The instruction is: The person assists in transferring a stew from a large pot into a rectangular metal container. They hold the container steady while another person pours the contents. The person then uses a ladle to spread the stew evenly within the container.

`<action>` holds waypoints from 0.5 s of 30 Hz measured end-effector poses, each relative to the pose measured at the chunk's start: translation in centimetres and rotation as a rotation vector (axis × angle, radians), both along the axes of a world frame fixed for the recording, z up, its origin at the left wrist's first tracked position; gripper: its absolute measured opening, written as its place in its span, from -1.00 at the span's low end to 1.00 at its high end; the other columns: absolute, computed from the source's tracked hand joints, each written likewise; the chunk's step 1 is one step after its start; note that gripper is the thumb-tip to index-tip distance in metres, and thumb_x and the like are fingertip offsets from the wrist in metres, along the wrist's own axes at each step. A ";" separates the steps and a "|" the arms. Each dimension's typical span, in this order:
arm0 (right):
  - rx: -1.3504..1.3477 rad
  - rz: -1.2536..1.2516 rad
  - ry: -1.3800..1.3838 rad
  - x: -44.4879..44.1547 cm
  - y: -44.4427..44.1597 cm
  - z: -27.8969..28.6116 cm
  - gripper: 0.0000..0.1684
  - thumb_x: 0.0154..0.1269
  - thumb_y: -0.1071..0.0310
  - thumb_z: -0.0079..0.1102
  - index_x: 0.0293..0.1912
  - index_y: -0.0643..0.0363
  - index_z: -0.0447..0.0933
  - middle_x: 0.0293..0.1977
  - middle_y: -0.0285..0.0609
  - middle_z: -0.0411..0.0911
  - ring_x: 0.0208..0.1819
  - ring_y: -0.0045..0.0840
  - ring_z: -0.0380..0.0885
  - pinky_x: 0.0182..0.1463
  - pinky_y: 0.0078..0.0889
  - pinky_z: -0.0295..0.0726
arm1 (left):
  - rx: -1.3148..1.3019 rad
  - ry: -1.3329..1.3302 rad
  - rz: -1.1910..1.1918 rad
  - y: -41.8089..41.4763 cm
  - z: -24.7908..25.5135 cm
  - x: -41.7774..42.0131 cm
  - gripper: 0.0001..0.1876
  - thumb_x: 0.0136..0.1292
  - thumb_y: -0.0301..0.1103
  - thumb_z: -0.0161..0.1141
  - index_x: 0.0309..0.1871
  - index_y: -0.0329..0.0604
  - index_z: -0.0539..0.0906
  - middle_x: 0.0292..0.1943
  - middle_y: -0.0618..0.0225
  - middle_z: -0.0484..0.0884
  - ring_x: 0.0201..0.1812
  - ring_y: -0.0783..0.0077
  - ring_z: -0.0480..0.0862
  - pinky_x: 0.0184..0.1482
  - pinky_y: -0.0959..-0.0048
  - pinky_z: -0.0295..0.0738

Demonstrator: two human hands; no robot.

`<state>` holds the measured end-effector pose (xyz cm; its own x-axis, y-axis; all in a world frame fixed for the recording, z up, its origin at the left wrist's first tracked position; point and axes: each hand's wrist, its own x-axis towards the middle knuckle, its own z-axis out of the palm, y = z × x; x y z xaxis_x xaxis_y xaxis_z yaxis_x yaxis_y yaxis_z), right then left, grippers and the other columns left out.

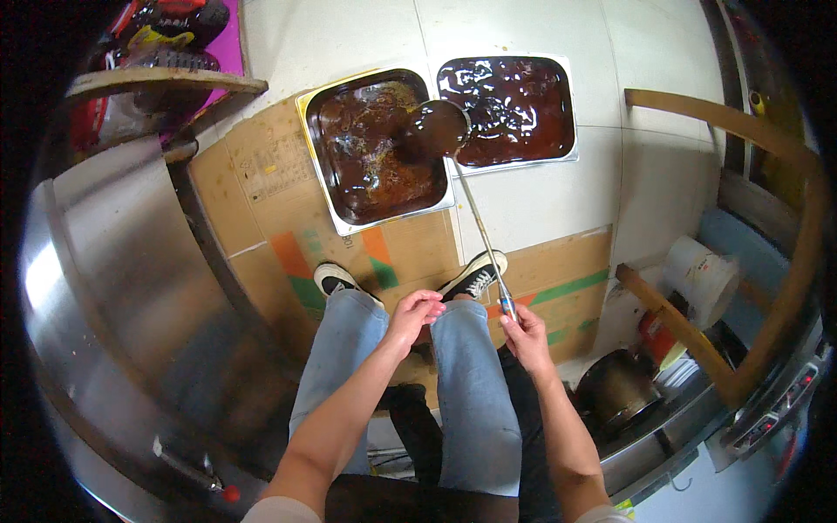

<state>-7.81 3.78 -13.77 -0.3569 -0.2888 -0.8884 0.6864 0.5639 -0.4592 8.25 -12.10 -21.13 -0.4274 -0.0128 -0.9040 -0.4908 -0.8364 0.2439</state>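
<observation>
My right hand (528, 338) grips the handle end of a long metal ladle (480, 219). The ladle's bowl (439, 128) holds dark liquid and is over the inner corner of the left metal pan (330, 208), beside the right pan (575, 140). Dark reddish-brown liquid (366, 140) with an oily sheen lies in the left pan. The right pan holds glossy dark liquid (523, 111) with a rippled surface. Above my knee, my left hand (413, 315) holds nothing, its fingers loosely curled and apart.
Flattened cardboard (418, 238) lies on the tiled floor (543, 202) under my shoes. A stainless steel surface (131, 261) is at left. On the right are a wooden frame (680, 327), a white bucket (700, 281) and a dark metal pot (618, 389). Bottles (173, 72) stand at upper left.
</observation>
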 end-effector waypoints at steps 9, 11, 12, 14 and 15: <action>0.266 0.695 0.906 1.1 -0.6 -1.6 -0.70 0.11 0.27 0.21 -0.15 0.15 0.46 -0.43 -0.05 0.48 -0.39 -0.13 0.49 -0.39 -0.18 0.45 | 0.020 0.028 -0.022 -0.6 -0.1 -0.3 -0.79 0.33 -0.35 -0.06 -0.08 -0.18 0.52 -0.23 0.33 0.62 -0.19 0.53 0.57 -0.09 0.54 0.45; 0.274 0.749 0.979 1.3 -0.5 -1.5 -0.67 0.11 0.28 0.21 -0.12 0.13 0.44 -0.40 -0.08 0.48 -0.39 -0.15 0.50 -0.39 -0.16 0.45 | 0.019 0.024 -0.028 -0.7 -0.2 -0.3 -0.79 0.32 -0.35 -0.05 -0.07 -0.18 0.52 -0.22 0.31 0.62 -0.18 0.52 0.58 -0.07 0.53 0.46; 0.271 0.750 0.982 1.3 -0.5 -1.3 -0.66 0.10 0.30 0.20 -0.10 0.13 0.43 -0.39 -0.08 0.47 -0.39 -0.15 0.50 -0.39 -0.17 0.46 | 0.016 0.019 -0.031 -0.7 -0.2 -0.2 -0.79 0.32 -0.36 -0.05 -0.07 -0.18 0.52 -0.22 0.31 0.62 -0.18 0.52 0.58 -0.08 0.53 0.46; 0.266 0.756 0.987 1.2 -0.5 -1.1 -0.65 0.10 0.32 0.20 -0.08 0.13 0.42 -0.38 -0.09 0.46 -0.39 -0.16 0.50 -0.39 -0.18 0.46 | 0.014 0.007 -0.032 -0.6 -0.2 -0.1 -0.79 0.33 -0.35 -0.05 -0.08 -0.18 0.52 -0.23 0.32 0.62 -0.18 0.53 0.57 -0.08 0.53 0.45; 0.262 0.759 0.990 1.1 -0.5 -1.1 -0.64 0.10 0.33 0.19 -0.07 0.12 0.42 -0.37 -0.09 0.45 -0.39 -0.17 0.50 -0.39 -0.18 0.46 | 0.015 -0.001 -0.031 -0.6 -0.2 -0.1 -0.79 0.33 -0.34 -0.05 -0.08 -0.17 0.53 -0.24 0.33 0.62 -0.18 0.54 0.57 -0.09 0.54 0.43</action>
